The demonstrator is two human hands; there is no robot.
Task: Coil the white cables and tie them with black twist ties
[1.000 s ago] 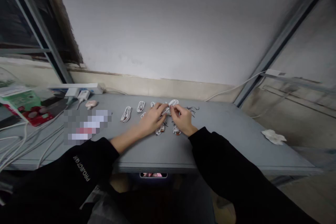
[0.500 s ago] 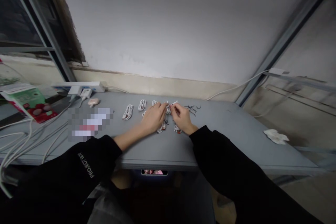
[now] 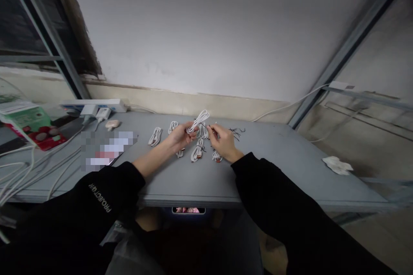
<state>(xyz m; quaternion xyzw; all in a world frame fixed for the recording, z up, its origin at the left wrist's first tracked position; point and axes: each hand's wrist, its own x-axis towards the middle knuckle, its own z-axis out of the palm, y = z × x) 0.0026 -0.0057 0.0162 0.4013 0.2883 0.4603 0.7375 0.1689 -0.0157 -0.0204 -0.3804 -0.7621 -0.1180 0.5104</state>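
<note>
My left hand [image 3: 179,136] is closed on a coiled white cable [image 3: 198,120], held up off the grey table [image 3: 264,167]. Beside it my right hand [image 3: 223,142] has its fingers pinched together near the coil; what they hold is too small to make out. Several tied white cable bundles lie below and around the hands, such as one [image 3: 196,151] between them, one [image 3: 155,136] to the left and another [image 3: 173,126] behind. A small heap of black twist ties [image 3: 237,132] lies just right of my right hand.
A white power strip [image 3: 97,106] with plugged adapters sits at the back left, loose white cables [image 3: 29,172] trail off the left edge. A green and red carton [image 3: 30,124] lies far left. A crumpled white tissue [image 3: 337,165] rests at the right. A wall stands close behind.
My left hand has lifted a coiled white cable off the table and turned palm-up. My right hand stayed close, fingers still pinched.
</note>
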